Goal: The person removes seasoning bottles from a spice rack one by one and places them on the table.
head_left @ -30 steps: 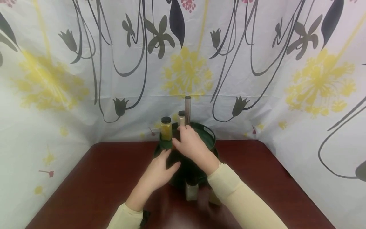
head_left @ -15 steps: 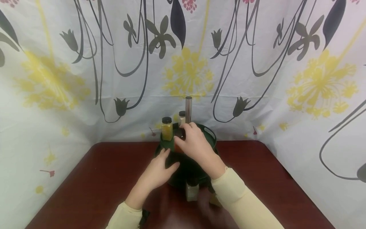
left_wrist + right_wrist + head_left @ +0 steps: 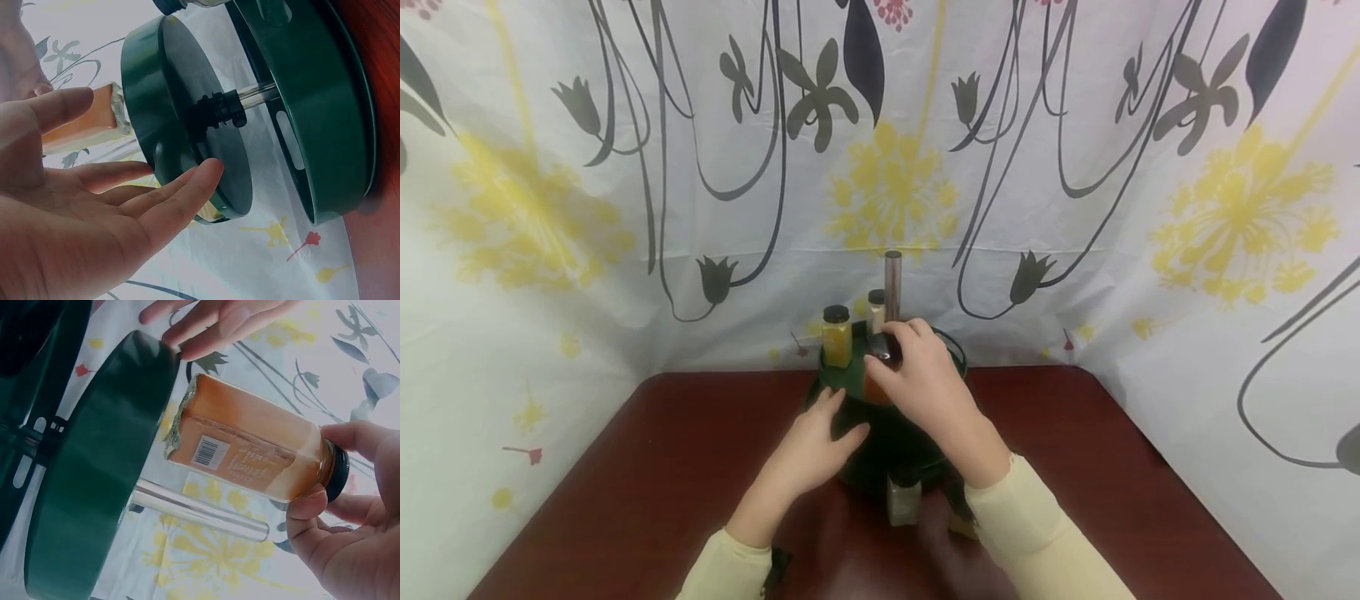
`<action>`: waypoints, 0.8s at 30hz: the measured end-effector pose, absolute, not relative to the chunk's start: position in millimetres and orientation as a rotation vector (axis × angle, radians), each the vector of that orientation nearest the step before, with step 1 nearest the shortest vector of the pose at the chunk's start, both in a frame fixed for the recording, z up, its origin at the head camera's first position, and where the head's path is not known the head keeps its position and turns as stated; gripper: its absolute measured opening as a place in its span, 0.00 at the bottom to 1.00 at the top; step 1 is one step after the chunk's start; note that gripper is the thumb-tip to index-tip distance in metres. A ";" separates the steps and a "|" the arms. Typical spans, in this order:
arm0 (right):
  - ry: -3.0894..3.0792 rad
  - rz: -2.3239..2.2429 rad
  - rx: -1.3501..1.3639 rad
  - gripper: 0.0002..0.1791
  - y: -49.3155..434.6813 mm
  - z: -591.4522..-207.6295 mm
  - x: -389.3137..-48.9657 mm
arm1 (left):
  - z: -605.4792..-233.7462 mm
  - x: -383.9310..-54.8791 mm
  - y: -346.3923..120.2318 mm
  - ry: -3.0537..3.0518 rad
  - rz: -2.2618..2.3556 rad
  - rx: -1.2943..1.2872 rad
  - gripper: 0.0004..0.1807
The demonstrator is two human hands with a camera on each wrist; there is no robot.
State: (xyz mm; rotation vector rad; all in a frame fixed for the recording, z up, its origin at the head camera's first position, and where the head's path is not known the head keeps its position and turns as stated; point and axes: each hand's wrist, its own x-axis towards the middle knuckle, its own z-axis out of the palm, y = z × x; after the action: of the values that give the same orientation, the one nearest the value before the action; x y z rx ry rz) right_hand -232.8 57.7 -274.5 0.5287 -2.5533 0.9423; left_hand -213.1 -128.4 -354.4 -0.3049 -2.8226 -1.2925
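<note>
My right hand point(image 3: 925, 383) grips a glass jar of orange powder point(image 3: 250, 437) by its neck, just under the black lid point(image 3: 338, 471). In the right wrist view the jar's base is close to the upper tier point(image 3: 106, 469) of a green two-tier stand; contact cannot be told. A clear post point(image 3: 892, 287) rises from that tier. My left hand point(image 3: 808, 446) has its fingers extended, with fingertips at the upper tier's rim point(image 3: 142, 94). Below, in the left wrist view, sits the wider lower tier point(image 3: 319, 106).
On the upper tier stand a jar of yellow powder point(image 3: 837, 340) and a pale jar point(image 3: 876, 310) beside the post. A grey-white jar point(image 3: 904, 502) stands on the red-brown table point(image 3: 715, 425) in front, with another partly behind my right sleeve. A patterned curtain point(image 3: 1045, 217) surrounds the table.
My right hand has shifted slightly right and toward me with the orange jar, so its lid and side show more. My left hand stays nearly still at the rim.
</note>
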 end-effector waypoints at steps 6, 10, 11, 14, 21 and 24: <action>-2.530 0.971 0.533 0.26 59.9 -277.5 -219.2 | -352.9 -212.5 -128.3 -2.831 -1.291 -0.296 0.41; -2.524 1.016 0.526 0.27 61.4 -282.6 -211.4 | -352.5 -212.6 -128.8 -2.830 -1.278 -0.311 0.41; -2.522 1.026 0.525 0.27 61.9 -283.9 -209.8 | -352.5 -212.8 -128.9 -2.830 -1.275 -0.315 0.41; -2.516 1.051 0.518 0.27 63.6 -287.8 -206.0 | -352.7 -213.6 -129.4 -2.833 -1.268 -0.322 0.41; -2.499 1.097 0.484 0.28 68.1 -293.4 -200.2 | -353.9 -215.2 -130.1 -2.851 -1.244 -0.317 0.45; -2.494 1.112 0.457 0.28 69.8 -295.1 -197.0 | -354.1 -215.1 -131.3 -2.842 -1.244 -0.310 0.44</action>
State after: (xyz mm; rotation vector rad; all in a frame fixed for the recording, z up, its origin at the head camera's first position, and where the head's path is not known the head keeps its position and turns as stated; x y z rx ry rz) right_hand -197.0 69.8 -295.1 0.4572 -2.4944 1.1125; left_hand -215.1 -131.3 -354.1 -0.3096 -2.8424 -1.2445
